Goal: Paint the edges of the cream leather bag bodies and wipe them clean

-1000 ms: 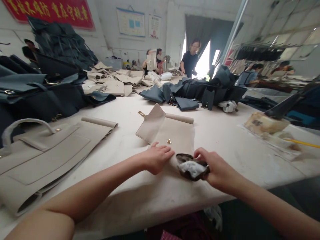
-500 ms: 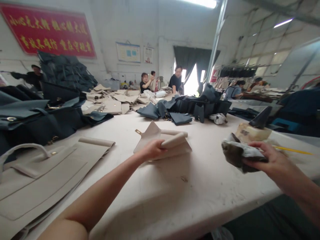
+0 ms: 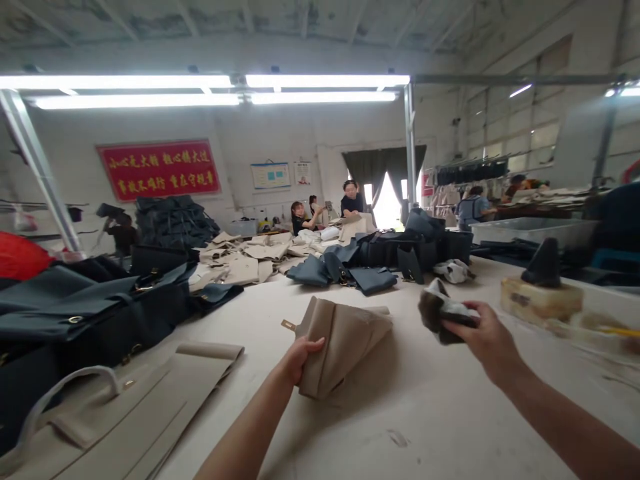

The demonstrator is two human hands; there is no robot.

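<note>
Around the near left edge of a beige leather-like pouch, my left hand is closed, thumb on top. A small gold-coloured clasp sticks out from the pouch's far left corner. The pouch is tilted and partly lifted over the pale table. My right hand grips a bunched, stained grey-white cloth, held above the table to the right of the pouch. A beige handbag with a curved handle lies flat at the left.
Dark blue bags are heaped at the left, and more dark blue pieces lie across the middle. Beige pieces pile up behind. A yellowish block bears a dark cone-shaped object. Several people work at the back.
The pouch has turned over in my left hand, showing a broad smooth side. My right hand has brought the cloth left, away from the yellowish block. The view has tilted upward.
</note>
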